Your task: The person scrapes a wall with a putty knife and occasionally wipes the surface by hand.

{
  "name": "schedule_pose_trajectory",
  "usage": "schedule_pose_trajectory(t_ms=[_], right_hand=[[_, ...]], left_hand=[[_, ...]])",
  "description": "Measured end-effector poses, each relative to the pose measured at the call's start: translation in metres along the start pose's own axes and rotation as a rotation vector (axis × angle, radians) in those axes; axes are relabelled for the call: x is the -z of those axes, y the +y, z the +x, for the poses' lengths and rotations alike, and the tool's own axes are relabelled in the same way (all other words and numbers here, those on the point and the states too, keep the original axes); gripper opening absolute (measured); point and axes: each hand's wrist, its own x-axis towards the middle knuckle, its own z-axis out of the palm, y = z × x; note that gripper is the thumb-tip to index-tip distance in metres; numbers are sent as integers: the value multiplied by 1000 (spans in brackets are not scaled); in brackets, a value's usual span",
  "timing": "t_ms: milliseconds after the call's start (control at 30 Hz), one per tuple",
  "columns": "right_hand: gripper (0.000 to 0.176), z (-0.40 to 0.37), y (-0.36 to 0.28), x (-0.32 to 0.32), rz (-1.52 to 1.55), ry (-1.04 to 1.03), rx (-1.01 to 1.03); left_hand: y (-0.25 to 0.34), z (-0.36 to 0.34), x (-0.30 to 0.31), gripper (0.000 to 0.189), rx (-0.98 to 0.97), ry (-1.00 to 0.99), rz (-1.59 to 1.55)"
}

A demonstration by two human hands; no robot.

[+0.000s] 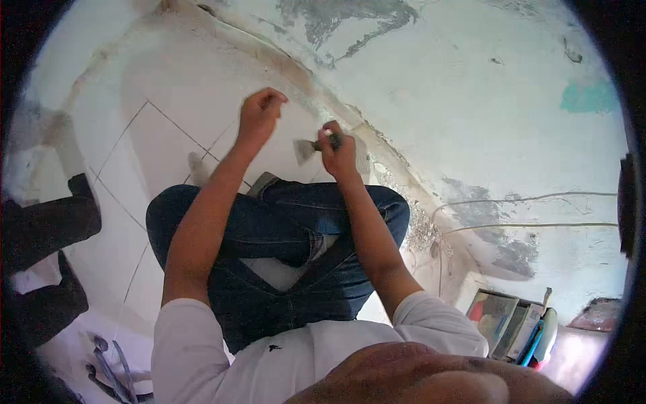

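Clenched tight, my right hand grasps a small scraper with a dark handle and flat grey metal blade. The blade sticks out to my left from the fist, just beyond my knees and close to the seam where floor meets wall. My left hand is curled into a loose fist, raised over the floor a little apart from the blade; I cannot tell whether it holds anything.

I sit cross-legged in blue denim jeans, which fill the middle of the view. Ahead and to my left lies a white tiled floor with thin dark grout lines, the widest open room around me. Ahead and to my right rises a pale plaster wall with grey peeling patches. Its crumbling bottom edge runs diagonally just past my right hand, with rubble along it beside my right knee. Two thin white cables run low along that wall.

At the far left edge are the dark-clothed legs of another person, well apart from my hands. Grey metal tools lie on the floor behind my left elbow. A stack of coloured books and boxes sits against the wall behind my right elbow.
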Motion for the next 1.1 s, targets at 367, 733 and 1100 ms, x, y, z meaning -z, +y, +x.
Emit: schedule_pose_trajectory(t_ms=[367, 733, 1100], right_hand=[[20, 13, 17, 3, 1030, 169, -323], [31, 19, 31, -17, 748, -1, -247], [48, 36, 51, 1, 89, 294, 6]], left_hand=[[-46, -47, -44, 27, 47, -342, 471], [-40, -8, -96, 36, 260, -252, -193], [-65, 32, -147, 32, 338, -433, -663]])
